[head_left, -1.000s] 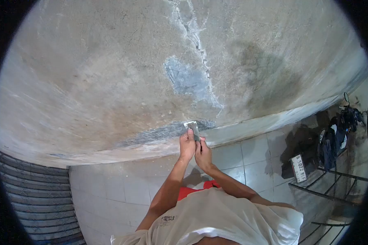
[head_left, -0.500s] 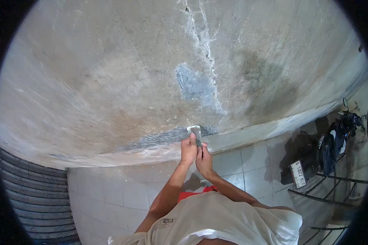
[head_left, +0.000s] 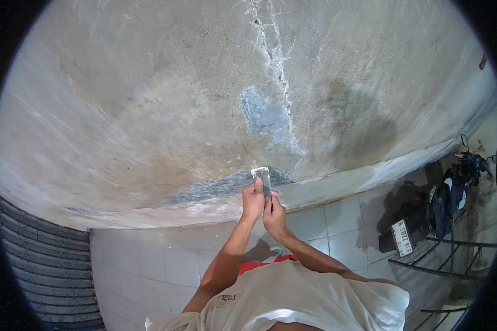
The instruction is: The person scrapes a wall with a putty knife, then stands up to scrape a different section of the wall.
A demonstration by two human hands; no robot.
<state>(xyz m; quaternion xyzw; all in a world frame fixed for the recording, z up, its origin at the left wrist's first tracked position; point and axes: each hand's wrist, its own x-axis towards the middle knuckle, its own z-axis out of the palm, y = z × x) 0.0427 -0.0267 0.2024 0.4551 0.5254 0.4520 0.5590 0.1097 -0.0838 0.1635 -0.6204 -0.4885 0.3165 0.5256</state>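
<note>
Both hands are on a flat metal scraper (head_left: 265, 177), its blade end up against the lower wall (head_left: 176, 99). My left hand (head_left: 253, 203) is closed on it, thumb lying along the blade's face. My right hand (head_left: 274, 213) is closed round its lower part, just beside the left; the handle is mostly hidden by the fingers. The blade's edge meets a dark grey scraped strip (head_left: 221, 186) low on the wall. Above is a bluish-grey bare patch (head_left: 265, 115), next to a long jagged crack (head_left: 281, 77) running up the wall.
A ledge (head_left: 337, 187) runs along the wall's foot above the tiled floor (head_left: 143, 254). A ribbed grey shutter (head_left: 49, 265) stands at the left. To the right are a motorbike (head_left: 453, 198), a number plate (head_left: 402, 237) and a dark metal rack (head_left: 442, 270).
The scraper and both hands have shifted very slightly left and up along the wall. The view has moved a little; the grip looks the same.
</note>
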